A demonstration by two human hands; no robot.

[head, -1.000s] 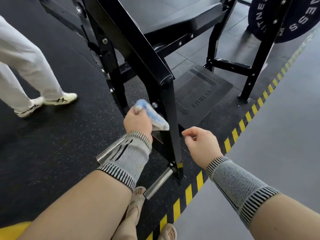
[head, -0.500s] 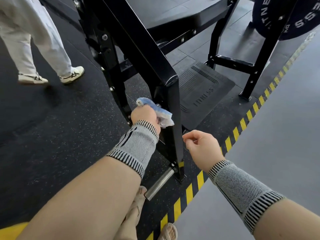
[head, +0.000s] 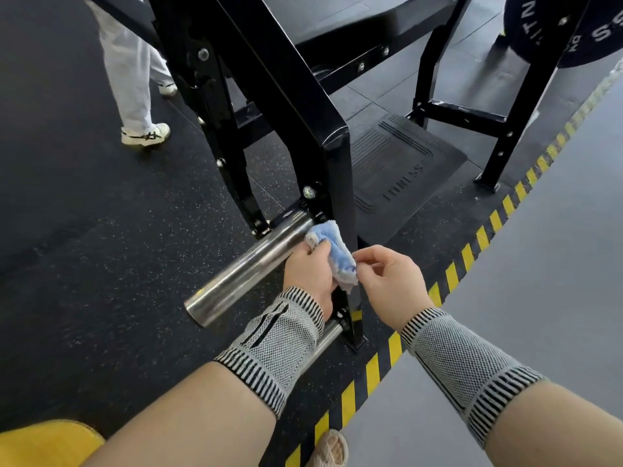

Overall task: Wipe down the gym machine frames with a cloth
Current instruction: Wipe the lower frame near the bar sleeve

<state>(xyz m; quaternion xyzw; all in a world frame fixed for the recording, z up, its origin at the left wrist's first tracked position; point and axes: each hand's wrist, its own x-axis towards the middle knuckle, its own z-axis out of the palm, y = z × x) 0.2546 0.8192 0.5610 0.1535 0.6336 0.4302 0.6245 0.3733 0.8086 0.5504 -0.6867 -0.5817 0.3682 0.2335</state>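
A black steel machine frame [head: 303,106] slopes down to an upright post [head: 340,183] in the middle of the view. My left hand [head: 310,274] grips a bunched blue and white cloth [head: 332,251] low against that post, beside a chrome peg [head: 249,267] that sticks out toward me. My right hand [head: 391,281] has come up to the cloth's right edge, thumb and forefinger at its lower corner. Both wrists wear grey knit supports.
A person in white trousers and white shoes [head: 145,134] walks at the upper left. A rubber foot mat [head: 401,170] lies behind the post. A second frame leg [head: 505,143] and a weight plate [head: 569,32] stand at the right. Yellow-black tape [head: 465,257] edges the grey floor.
My left hand has slid the cloth down the post to the chrome peg. My right hand has moved in to the cloth. The person at the left has walked further right.
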